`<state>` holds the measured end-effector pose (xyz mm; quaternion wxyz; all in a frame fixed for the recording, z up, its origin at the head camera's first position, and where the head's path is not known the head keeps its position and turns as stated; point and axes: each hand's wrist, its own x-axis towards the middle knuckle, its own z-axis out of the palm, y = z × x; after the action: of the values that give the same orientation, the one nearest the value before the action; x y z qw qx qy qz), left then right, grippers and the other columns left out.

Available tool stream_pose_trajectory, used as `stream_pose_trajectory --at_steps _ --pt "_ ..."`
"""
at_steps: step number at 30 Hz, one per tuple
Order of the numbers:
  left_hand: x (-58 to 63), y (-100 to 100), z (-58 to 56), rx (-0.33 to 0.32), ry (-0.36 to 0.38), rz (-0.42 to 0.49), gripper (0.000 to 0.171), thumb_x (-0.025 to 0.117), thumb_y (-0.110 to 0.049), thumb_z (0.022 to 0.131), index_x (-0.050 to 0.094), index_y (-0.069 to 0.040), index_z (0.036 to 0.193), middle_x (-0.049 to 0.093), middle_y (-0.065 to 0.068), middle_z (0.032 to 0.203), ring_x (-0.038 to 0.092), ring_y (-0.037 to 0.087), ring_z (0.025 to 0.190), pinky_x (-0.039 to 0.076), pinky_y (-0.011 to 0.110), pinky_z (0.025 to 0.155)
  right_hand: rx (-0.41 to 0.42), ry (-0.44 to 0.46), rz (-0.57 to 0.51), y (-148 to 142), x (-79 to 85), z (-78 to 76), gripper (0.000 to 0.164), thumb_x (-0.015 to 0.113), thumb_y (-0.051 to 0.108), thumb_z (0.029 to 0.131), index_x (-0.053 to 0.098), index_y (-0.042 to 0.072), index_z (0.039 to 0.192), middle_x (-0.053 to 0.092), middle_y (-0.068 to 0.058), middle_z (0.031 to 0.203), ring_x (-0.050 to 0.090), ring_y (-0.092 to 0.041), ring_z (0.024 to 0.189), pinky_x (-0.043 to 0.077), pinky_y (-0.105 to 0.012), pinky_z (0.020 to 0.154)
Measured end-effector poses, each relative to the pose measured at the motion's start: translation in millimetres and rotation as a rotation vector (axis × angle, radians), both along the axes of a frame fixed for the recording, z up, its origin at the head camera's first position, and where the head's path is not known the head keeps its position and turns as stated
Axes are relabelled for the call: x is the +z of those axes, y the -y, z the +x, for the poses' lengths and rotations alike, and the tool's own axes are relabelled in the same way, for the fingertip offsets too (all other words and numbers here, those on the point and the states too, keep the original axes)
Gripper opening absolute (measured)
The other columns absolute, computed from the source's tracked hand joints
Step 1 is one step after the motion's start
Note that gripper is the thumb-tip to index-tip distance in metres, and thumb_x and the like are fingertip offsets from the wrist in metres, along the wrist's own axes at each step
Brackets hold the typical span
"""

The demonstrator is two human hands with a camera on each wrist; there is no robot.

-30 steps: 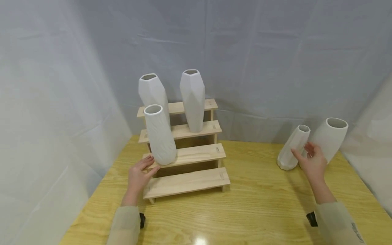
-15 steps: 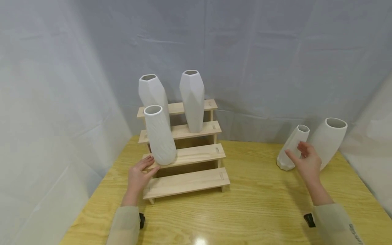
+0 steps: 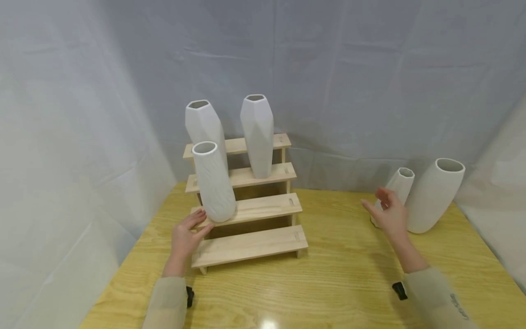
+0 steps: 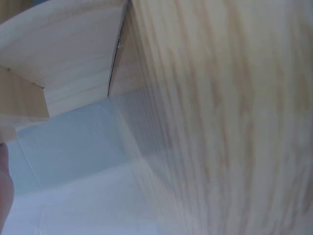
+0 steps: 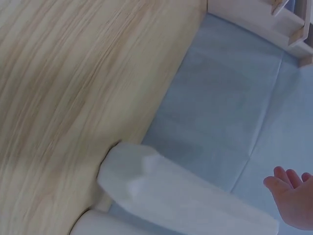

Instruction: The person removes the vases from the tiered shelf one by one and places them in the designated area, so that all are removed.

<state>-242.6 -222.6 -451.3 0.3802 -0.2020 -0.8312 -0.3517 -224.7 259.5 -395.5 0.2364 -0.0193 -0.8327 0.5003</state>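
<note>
My left hand (image 3: 186, 233) rests at the left end of a wooden step rack's (image 3: 250, 246) second step from the front. Its fingertips and thumb are beside the base of a textured white vase (image 3: 215, 187); whether they touch it I cannot tell. Only a bit of finger (image 4: 5, 186) shows in the left wrist view. My right hand (image 3: 390, 217) is in the air with thumb and fingers apart, holding nothing. It partly hides a slim ribbed white vase (image 3: 402, 185), which lies across the lower right wrist view. A wider white vase (image 3: 435, 196) stands right of it.
Two faceted white vases, one on the left (image 3: 203, 123) and one on the right (image 3: 258, 132), stand on the rack's higher steps. The rack is on a wooden table (image 3: 328, 274). Grey sheeting (image 3: 328, 82) hangs behind and at both sides.
My right hand has moved left, away from the wider vase and across the front of the slim one. The left hand and the vases have stayed put.
</note>
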Motion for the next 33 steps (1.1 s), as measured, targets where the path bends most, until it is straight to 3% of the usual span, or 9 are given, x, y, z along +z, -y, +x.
stream_pose_trajectory --at_steps 3,8,14,19,26,33 --pt "-0.2 -0.2 0.6 0.000 -0.007 -0.003 0.033 0.080 0.001 0.056 0.067 0.009 0.085 0.064 0.019 0.093 0.060 0.033 0.091 0.045 0.027 0.085 0.040 -0.008 0.003 9.8 1.1 -2.6 0.058 0.069 0.020 0.078 0.042 -0.007 0.122 0.049 -0.024 0.119 0.045 -0.032 0.111 0.036 -0.043 0.095" --pt "0.2 -0.7 0.8 -0.005 0.003 -0.002 0.032 0.080 0.000 0.057 0.067 0.008 0.086 0.064 0.019 0.094 0.060 0.031 0.092 0.034 0.006 0.089 0.098 -0.028 -0.003 26.7 4.6 -5.6 0.056 0.069 0.017 0.078 0.043 -0.008 0.121 0.049 -0.024 0.118 0.045 -0.033 0.110 0.037 -0.043 0.096" --pt "0.4 -0.2 0.2 -0.006 0.003 -0.003 0.032 0.080 0.000 0.058 0.067 0.008 0.086 0.064 0.018 0.095 0.060 0.030 0.092 0.040 0.016 0.089 0.146 -0.057 0.006 44.9 6.0 -10.4 0.055 0.071 0.016 0.076 0.046 -0.008 0.118 0.051 -0.024 0.116 0.047 -0.033 0.109 0.038 -0.042 0.095" --pt "0.4 -0.1 0.8 -0.010 -0.004 -0.006 0.033 0.080 0.001 0.056 0.067 0.009 0.086 0.064 0.020 0.094 0.060 0.032 0.091 0.032 0.004 0.088 0.185 -0.077 0.016 58.8 5.1 -12.9 0.055 0.072 0.017 0.075 0.047 -0.008 0.117 0.051 -0.023 0.116 0.048 -0.033 0.108 0.039 -0.041 0.094" --pt "0.9 -0.5 2.2 0.002 0.028 -0.001 0.033 0.080 -0.001 0.059 0.067 0.008 0.087 0.063 0.019 0.096 0.060 0.030 0.093 0.032 0.004 0.088 0.238 -0.075 0.000 76.1 5.7 -13.7 0.054 0.072 0.017 0.074 0.048 -0.006 0.117 0.052 -0.021 0.116 0.048 -0.031 0.108 0.038 -0.040 0.095" --pt "0.6 -0.1 1.4 0.004 0.025 0.001 0.033 0.080 -0.001 0.058 0.067 0.008 0.087 0.064 0.018 0.096 0.060 0.030 0.093 0.044 0.029 0.084 0.282 -0.033 -0.001 93.2 6.8 -13.3 0.057 0.073 0.021 0.074 0.048 -0.004 0.118 0.052 -0.019 0.118 0.048 -0.029 0.109 0.038 -0.038 0.096"
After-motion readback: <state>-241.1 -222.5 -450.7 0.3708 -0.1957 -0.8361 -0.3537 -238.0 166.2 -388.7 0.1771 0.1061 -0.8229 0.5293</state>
